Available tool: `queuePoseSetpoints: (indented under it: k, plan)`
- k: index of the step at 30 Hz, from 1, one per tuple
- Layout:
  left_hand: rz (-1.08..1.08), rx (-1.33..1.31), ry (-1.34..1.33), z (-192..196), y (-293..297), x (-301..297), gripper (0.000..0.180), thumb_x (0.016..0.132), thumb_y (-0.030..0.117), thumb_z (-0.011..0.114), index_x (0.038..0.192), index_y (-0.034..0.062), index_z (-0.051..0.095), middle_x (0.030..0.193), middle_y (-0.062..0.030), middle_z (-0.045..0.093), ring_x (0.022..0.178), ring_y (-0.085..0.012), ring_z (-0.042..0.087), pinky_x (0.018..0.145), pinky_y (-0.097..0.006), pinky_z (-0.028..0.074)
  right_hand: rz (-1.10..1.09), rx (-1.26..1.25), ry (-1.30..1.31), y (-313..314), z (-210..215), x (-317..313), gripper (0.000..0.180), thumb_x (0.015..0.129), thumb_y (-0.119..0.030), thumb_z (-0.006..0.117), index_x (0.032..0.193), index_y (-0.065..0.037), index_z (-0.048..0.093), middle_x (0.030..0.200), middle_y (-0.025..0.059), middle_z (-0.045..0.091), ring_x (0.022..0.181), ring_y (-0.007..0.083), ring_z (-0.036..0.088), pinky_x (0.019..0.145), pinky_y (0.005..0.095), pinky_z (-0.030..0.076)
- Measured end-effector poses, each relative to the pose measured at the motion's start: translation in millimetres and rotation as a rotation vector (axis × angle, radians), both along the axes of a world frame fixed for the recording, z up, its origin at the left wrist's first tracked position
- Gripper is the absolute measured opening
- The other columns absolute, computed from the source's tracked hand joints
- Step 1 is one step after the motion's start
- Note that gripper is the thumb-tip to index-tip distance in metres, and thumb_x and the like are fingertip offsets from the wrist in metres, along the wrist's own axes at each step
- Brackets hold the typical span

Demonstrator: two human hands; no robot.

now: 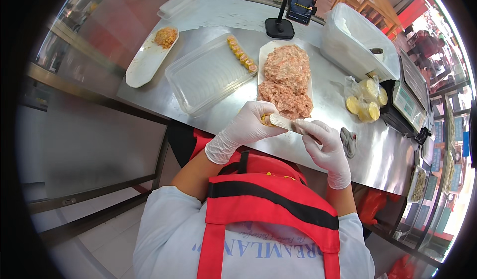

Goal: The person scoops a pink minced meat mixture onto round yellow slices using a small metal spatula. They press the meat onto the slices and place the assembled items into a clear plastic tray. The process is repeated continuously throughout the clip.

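Observation:
In my gloved left hand (246,127) is a small yellow-wrapped dumpling (267,120), its open top facing the spatula. My gloved right hand (325,147) grips a narrow flat spatula (282,122), whose rounded end meets the dumpling's top. Just beyond both hands lies a white tray (262,55) heaped with pink minced meat (287,68). To its left sits a clear plastic tray (191,82), with a row of finished-looking yellow dumplings (241,54) along its right side. Farther left, a long white dish (141,68) bears a mound of orange filling (166,37).
Bagged stacks of round yellow wrappers (367,100) lie at the right, beside a weighing scale (410,102). Behind them stands a large translucent tub (355,40). A phone on a black stand (279,28) is at the back. A grey cloth (348,142) rests near my right hand.

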State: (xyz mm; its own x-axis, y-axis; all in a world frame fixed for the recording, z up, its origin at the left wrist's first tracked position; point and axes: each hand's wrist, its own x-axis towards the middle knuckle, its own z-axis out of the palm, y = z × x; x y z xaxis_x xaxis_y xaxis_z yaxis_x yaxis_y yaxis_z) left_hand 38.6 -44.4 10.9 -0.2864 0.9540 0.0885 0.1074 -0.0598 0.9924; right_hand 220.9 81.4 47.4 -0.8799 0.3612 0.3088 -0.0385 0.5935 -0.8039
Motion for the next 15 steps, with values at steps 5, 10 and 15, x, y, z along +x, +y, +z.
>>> queuePoseSetpoints:
  k: [5, 10, 15]
  plan:
    - [0.029, -0.002, 0.171, -5, -2, -2, 0.017, 0.072, 0.011, 0.077, 0.076, 0.0017, 0.063, 0.071, -0.0011, 0.058, 0.069, -0.0085, 0.054, 0.062, -0.025, 0.044, 0.045, 0.242, -0.079, 3, 3, 3, 0.033, 0.076, 0.006, 0.059, 0.105, -0.006, 0.068, 0.077, 0.0092, 0.062, 0.071, 0.0200, 0.062, 0.064, 0.0281, 0.048]
    - [-0.023, -0.101, -0.138, -12, -6, -5, 0.037, 0.078, 0.003, 0.071, 0.112, 0.0047, 0.057, 0.087, 0.0032, 0.058, 0.074, -0.0051, 0.052, 0.065, -0.021, 0.043, -0.024, -0.227, 0.003, 13, -5, 22, 0.031, 0.086, 0.005, 0.052, 0.114, -0.002, 0.063, 0.080, 0.0051, 0.060, 0.073, 0.0122, 0.057, 0.067, 0.0252, 0.045]
    - [0.039, -0.062, -0.266, -8, -1, -1, 0.069, 0.083, 0.003, 0.066, 0.142, 0.0052, 0.031, 0.103, -0.0014, 0.055, 0.084, -0.0061, 0.053, 0.074, -0.022, 0.046, 0.012, -0.422, -0.073, 8, -11, 27, 0.030, 0.089, 0.003, 0.047, 0.116, -0.002, 0.059, 0.080, 0.0025, 0.057, 0.073, 0.0111, 0.054, 0.068, 0.0234, 0.044]
